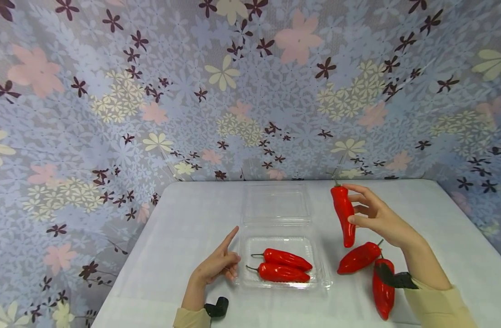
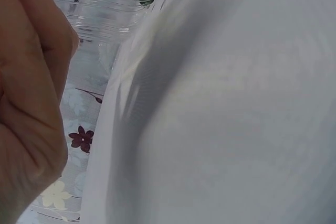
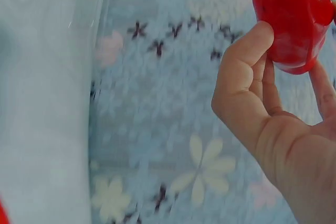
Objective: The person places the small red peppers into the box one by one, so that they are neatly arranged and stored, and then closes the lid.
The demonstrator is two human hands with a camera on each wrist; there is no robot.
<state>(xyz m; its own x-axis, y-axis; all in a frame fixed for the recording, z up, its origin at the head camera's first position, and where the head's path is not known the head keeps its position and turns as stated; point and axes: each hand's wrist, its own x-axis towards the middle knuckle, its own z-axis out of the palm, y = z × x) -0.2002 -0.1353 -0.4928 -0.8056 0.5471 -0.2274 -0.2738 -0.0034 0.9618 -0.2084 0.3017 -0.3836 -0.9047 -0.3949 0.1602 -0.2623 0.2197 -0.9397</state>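
My right hand (image 1: 383, 219) holds a red chili pepper (image 1: 343, 216) above the table, thumb on one side and fingers on the other. Its green stem points up. In the right wrist view, the thumb and fingers press the glossy red pepper (image 3: 292, 19). At the left edge of a clear plastic clamshell box (image 1: 281, 286) is my left hand (image 1: 216, 265), index finger extended and the others loosely curled. Contact with the box cannot be made out. Two red peppers (image 1: 284, 272) lie side by side in the box's near half, stems to the left.
Two more peppers lie on the white table (image 1: 164, 255) right of the box: one slanted pepper (image 1: 359, 258) and one lengthwise pepper (image 1: 383, 291), below my right forearm. The box's transparent lid (image 1: 277, 205) lies folded back. Behind the table hangs a floral cloth (image 1: 250, 91).
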